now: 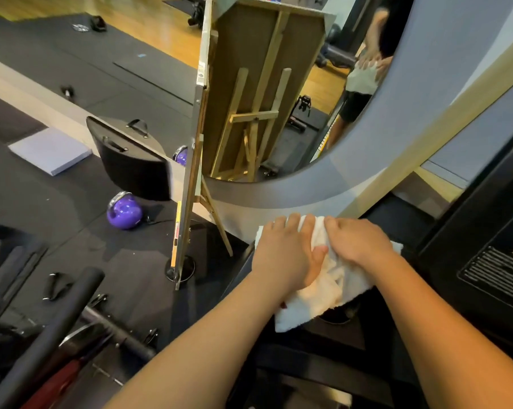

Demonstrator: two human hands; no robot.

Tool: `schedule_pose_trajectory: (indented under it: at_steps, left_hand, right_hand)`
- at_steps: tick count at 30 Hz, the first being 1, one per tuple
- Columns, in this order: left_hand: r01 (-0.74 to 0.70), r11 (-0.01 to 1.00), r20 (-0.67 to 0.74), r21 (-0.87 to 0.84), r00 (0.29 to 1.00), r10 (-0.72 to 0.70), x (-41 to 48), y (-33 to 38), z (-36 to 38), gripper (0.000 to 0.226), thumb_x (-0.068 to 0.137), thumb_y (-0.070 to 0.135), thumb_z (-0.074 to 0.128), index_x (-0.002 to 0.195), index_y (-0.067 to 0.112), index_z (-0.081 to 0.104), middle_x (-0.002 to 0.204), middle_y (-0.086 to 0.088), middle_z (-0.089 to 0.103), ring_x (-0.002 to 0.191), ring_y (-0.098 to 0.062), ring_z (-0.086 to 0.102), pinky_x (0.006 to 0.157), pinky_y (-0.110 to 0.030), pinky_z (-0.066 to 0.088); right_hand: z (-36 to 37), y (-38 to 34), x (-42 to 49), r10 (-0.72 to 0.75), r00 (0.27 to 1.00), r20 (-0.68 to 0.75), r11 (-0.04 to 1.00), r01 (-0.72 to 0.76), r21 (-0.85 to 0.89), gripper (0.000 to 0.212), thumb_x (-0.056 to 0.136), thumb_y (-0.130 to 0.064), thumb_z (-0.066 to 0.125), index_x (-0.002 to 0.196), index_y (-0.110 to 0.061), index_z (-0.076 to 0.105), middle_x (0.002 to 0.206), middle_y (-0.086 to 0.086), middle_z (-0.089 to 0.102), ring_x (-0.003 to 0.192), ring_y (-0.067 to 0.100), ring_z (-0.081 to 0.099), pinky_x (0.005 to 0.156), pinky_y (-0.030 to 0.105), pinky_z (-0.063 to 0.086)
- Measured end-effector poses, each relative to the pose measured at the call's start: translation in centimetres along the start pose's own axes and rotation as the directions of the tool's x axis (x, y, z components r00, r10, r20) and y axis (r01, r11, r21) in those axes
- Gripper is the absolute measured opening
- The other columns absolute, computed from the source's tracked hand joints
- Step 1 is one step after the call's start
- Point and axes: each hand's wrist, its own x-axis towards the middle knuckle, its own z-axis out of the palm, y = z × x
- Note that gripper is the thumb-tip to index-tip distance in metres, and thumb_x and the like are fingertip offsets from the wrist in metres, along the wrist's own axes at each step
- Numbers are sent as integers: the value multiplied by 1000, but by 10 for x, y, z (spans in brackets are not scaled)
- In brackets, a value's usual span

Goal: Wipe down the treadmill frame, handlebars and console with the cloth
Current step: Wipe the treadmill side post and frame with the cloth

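White cloth (323, 293): crumpled terry, draped over the top of a dark treadmill part at lower centre. One corner hangs off toward the camera.
Left hand (281, 252): laid flat on the cloth with fairly straight fingers, pressing it onto the surface beneath.
Right hand (358, 243): close against the left hand. The fingers bend over a bunched fold of the cloth and appear to grip it.
Treadmill frame (323, 364): dark bars under and below the cloth. By judgement this is the part being wiped now, though which member it is cannot be told.
Black housing (485, 225): to the right, carrying a warning label (497, 273). It is probably the console or its casing, and the cloth is near it but not on it.
Handlebars: none can be identified with certainty.
Progress: no streaks, damp sheen or dust line show which surfaces are finished, so completed work cannot be confirmed. Judged mid-task, with one frame section in hand.
Remaining, as judged: the black housing, the handlebars, and any frame parts out of view.
Surroundings: purple kettlebell (123, 212) on the dark floor mat, a standing mirror (352, 93), and a wooden easel (249, 119).
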Motion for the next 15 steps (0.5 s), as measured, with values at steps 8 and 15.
schedule_pose_trajectory:
  at_steps: [8,15]
  left_hand:
    - [261,947,221,-185,950,-219,7,-14,-12,77,94,70,26,145,13,37,135,-15,53,121,-35,52,93,-44,41]
    - [309,951,155,23,938,-309,-34,4,-15,73,104,49,20,154,-2,3,148,-36,26,132,-48,35,109,-51,30]
  right_hand:
    - [-13,-30,28,-13,974,226,998,1,56,50,85,-51,21,100,-20,57,119,12,60,100,28,55,86,37,42]
    - [-10,-54,33,-77,954,291,997,72,25,48,99,-39,25,123,-13,57,137,13,52,118,29,49,92,36,36]
